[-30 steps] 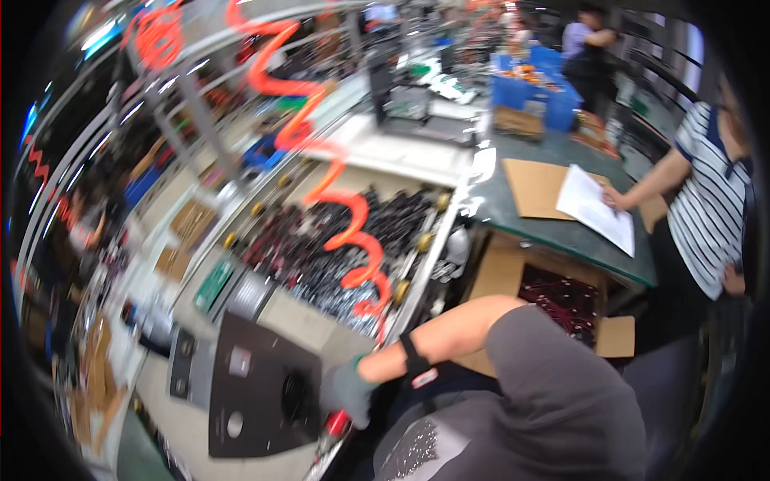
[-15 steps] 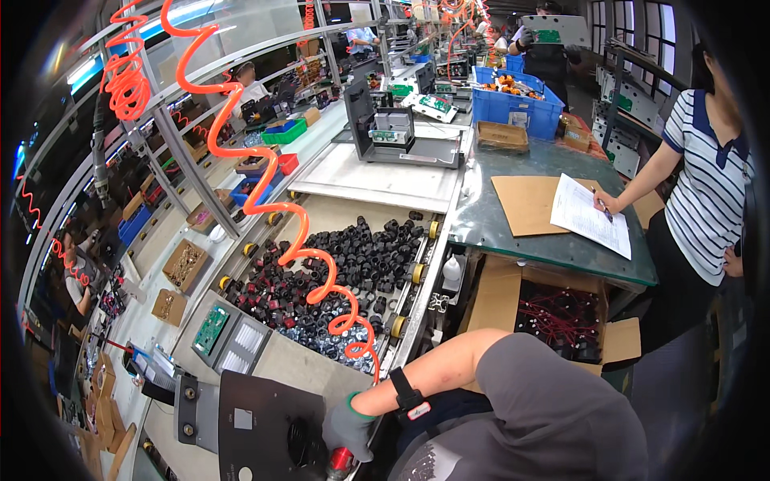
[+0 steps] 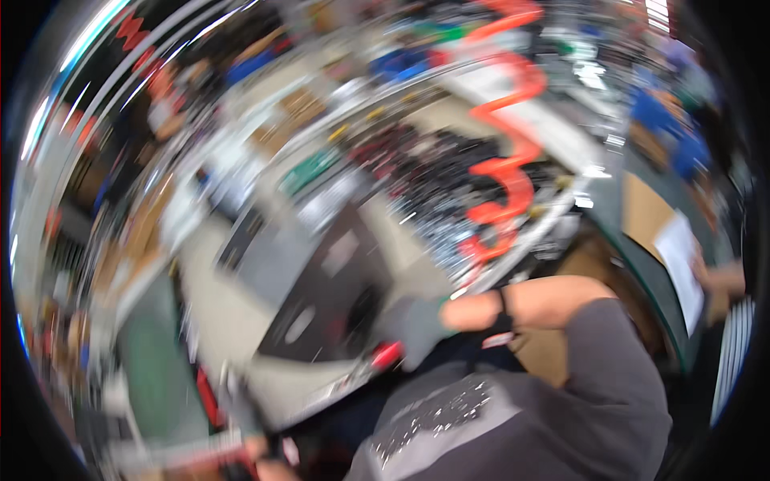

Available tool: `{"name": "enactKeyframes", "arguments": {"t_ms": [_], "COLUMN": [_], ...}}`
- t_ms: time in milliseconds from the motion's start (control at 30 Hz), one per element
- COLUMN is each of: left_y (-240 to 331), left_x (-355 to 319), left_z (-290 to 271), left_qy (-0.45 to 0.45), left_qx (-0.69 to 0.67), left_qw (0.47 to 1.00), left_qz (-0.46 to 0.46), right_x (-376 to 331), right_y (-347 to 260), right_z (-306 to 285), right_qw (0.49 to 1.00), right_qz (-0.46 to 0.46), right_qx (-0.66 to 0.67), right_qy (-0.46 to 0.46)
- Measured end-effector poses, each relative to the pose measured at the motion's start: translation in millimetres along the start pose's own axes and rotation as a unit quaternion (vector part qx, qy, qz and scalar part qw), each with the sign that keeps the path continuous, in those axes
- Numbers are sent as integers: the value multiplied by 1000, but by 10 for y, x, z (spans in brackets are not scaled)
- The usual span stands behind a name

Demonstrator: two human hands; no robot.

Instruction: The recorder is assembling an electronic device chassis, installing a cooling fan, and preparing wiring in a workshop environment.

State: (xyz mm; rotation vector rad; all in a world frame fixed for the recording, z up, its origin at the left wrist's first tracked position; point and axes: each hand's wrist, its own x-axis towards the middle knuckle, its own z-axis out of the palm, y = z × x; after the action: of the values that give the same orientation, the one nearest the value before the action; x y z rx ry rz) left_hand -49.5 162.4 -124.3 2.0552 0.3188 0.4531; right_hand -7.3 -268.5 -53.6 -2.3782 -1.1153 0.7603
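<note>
In the head view everything is smearing with motion blur: half a second back the scene was sharp, so the head is now swinging quickly and the whole bench has shifted and tilted in the picture. The right hand (image 3: 417,327), in a grey glove, is staying where it was, resting on the near edge of the dark panel (image 3: 333,301) on the worktop (image 3: 233,309), just above a small red piece (image 3: 387,353); whether it is grasping anything I cannot tell through the blur. The left hand (image 3: 249,417) is coming in at the lower left, its grip equally unreadable. The orange coiled hose (image 3: 509,172) is hanging over the tray of black parts (image 3: 437,180) behind. Judging by this, the work is still centring on that panel.
</note>
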Motion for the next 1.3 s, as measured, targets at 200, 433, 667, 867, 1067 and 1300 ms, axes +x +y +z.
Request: {"name": "enactKeyframes", "arguments": {"t_ms": [200,433,667,867,1067,1300], "left_y": [-116,384,980,1119,1362,1457], "left_x": [123,-451,-958,-1033,-1125,-1175], "left_z": [-169,-200,359,542,605,614], "left_qy": [61,10,-198,-266,-218,-184], "left_qx": [-357,-372,-528,-600,-460,-382], "left_qw": [925,916,800,718,835,883], "left_qz": [-114,-151,-206,-233,-209,-200], "right_x": [-301,-340,-348,-425,-504,-559], "right_y": [-321,-544,-700,-541,-474,-496], "right_z": [-61,-16,-7,235,333,284], "right_qw": [999,989,953,958,958,951], "right_qz": [7,35,88,79,58,57], "right_qx": [-25,144,289,277,279,304], "right_qy": [24,2,-29,2,21,0]}}
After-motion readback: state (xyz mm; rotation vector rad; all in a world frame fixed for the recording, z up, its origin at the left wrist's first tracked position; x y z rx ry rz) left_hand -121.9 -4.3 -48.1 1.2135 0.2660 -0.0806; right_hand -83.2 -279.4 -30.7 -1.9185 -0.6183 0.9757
